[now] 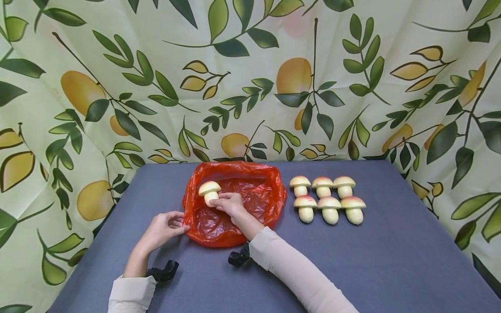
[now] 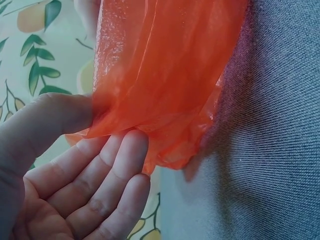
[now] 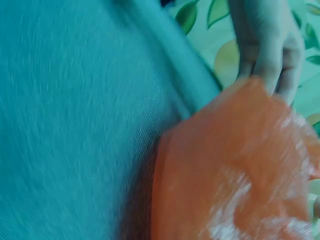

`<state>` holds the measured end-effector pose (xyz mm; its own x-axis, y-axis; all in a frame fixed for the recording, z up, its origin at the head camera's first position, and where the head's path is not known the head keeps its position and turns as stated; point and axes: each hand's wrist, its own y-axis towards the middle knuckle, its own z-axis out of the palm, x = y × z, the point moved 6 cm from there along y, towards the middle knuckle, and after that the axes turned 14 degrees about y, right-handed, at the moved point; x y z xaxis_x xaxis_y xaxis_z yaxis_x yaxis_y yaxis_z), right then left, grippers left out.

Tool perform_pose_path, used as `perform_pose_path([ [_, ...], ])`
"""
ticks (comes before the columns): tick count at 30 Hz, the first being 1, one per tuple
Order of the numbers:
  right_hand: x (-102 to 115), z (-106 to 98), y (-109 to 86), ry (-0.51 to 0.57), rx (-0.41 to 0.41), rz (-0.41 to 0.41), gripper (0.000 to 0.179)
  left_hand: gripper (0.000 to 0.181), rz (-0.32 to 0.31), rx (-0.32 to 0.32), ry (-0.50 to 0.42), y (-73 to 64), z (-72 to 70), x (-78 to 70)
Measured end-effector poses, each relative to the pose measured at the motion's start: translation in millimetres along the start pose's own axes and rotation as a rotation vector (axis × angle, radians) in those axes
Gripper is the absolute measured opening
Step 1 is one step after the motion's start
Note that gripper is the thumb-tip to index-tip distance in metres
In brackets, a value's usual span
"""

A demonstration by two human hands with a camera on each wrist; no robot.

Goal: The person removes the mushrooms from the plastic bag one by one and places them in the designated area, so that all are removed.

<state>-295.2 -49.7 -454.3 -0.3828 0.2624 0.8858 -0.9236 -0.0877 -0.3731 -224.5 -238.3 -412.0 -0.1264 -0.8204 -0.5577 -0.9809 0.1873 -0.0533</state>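
A red plastic bag (image 1: 235, 241) lies on the table with its mouth spread wide. At its left rim my left hand (image 1: 162, 228) pinches the thin film between thumb and fingers, which the left wrist view shows close up. My right hand (image 1: 232, 205) grips a toy mushroom (image 1: 209, 188) by its pale stem. That mushroom is upright, cap on top, over the left part of the bag's opening. In the right wrist view the bag (image 3: 225, 170) covers much of the picture, and the left hand (image 3: 270, 50) appears beyond it.
Several more toy mushrooms (image 1: 330, 204) stand in two rows to the right of the bag, with yellowish and reddish caps. The table (image 1: 391, 256) has a grey-blue cloth. Behind it hangs a leaf-patterned curtain (image 1: 250, 108). Black wrist devices (image 1: 166, 271) sit by both wrists.
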Motion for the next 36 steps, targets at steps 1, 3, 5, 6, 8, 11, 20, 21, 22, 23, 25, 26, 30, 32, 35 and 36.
perform_pose_path([
  [1, 0, 0, -1.3, 0.011, 0.011, 0.002, 0.039, 0.04, 0.002, -0.002, 0.001, -0.1, -0.1, 0.0],
  [3, 0, -1, -4.5, 0.03, 0.03, 0.007, 0.039, 0.039, 0.005, -0.006, 0.005, -0.2, -0.5, 0.1],
  [5, 1, -2, -7.6, 0.035, 0.044, 0.001, 0.039, 0.038, 0.004, -0.011, 0.01, -0.1, -0.6, 0.4],
  [6, 1, -3, -9.2, 0.035, 0.047, 0.001, 0.04, 0.038, 0.004, -0.014, 0.013, 0.0, -0.8, 0.5],
  [8, 2, -5, -11.6, 0.037, 0.056, -0.001, 0.04, 0.037, 0.004, -0.017, 0.016, -0.2, -1.0, 1.4],
  [11, 2, -7, -13.5, 0.043, 0.067, 0.002, 0.041, 0.037, 0.004, -0.022, 0.017, 0.1, -1.4, 2.4],
  [20, 9, -16, -20.7, 0.059, 0.082, -0.021, 0.042, 0.037, 0.006, -0.026, 0.014, 1.8, -3.1, 3.8],
  [21, 9, -17, -21.5, 0.067, 0.085, -0.022, 0.042, 0.037, 0.005, -0.026, 0.011, 1.5, -3.3, 3.9],
  [22, 10, -18, -22.4, 0.07, 0.088, -0.025, 0.042, 0.037, 0.006, -0.025, 0.011, 1.4, -3.5, 3.6],
  [23, 10, -19, -23.4, 0.071, 0.089, -0.028, 0.042, 0.037, 0.006, -0.024, 0.01, 1.2, -3.7, 3.3],
  [25, 11, -21, -25.7, 0.072, 0.089, -0.029, 0.043, 0.037, 0.006, -0.023, 0.011, 1.1, -3.7, 3.1],
  [26, 12, -23, -27.1, 0.072, 0.09, -0.027, 0.043, 0.037, 0.006, -0.023, 0.011, 1.1, -3.7, 3.1],
  [30, 14, -27, -32.8, 0.068, 0.094, -0.027, 0.044, 0.038, 0.006, -0.026, 0.013, 1.1, -3.6, 3.0],
  [32, 16, -30, -35.4, 0.071, 0.098, -0.028, 0.044, 0.038, 0.01, -0.025, 0.012, 1.0, -3.7, 2.6],
  [35, 18, -33, -39.0, 0.077, 0.105, -0.031, 0.045, 0.038, 0.013, -0.023, 0.011, 0.4, -4.1, 1.8],
  [36, 19, -33, -40.2, 0.079, 0.105, -0.032, 0.045, 0.038, 0.015, -0.021, 0.01, 0.0, -4.3, 1.4],
])
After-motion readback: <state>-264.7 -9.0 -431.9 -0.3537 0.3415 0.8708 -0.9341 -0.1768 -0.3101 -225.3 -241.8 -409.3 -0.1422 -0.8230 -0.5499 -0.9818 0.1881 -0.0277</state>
